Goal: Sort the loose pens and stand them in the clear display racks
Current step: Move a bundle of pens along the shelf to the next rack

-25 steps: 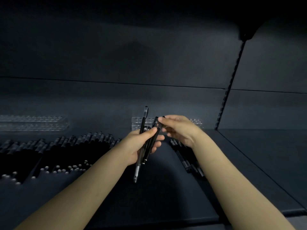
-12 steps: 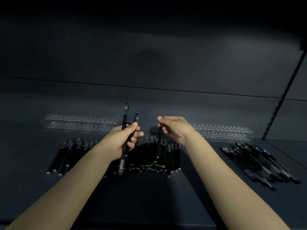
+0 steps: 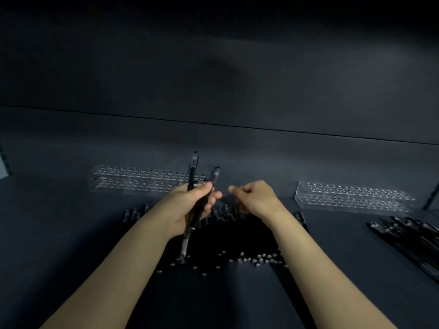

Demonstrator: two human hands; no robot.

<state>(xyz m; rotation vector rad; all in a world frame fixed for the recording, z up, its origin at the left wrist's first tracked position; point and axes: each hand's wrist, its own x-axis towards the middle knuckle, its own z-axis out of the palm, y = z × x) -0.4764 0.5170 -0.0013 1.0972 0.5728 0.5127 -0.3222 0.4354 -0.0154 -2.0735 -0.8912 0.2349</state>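
Two pens [image 3: 193,198] are held upright in the left hand [image 3: 190,205], seemingly kept ready for the empty racks [image 3: 142,181] behind, while the right hand [image 3: 255,198], curled with nothing visibly held, hovers above the pile [image 3: 237,236].

Your left hand [image 3: 190,205] grips black pens [image 3: 190,186] with clear, silvery-grey ends. Below, a row of black pens [image 3: 237,236] merges into one dark mass, its near edge dotted with pale grey tips. More black pens [image 3: 408,236] with faint glints lie at your right. Two clear racks, left [image 3: 142,181] and right [image 3: 351,194], show a regular grid of small round holes. Shelf [image 3: 71,233] and back panel [image 3: 213,67] are uniform dark slate grey.
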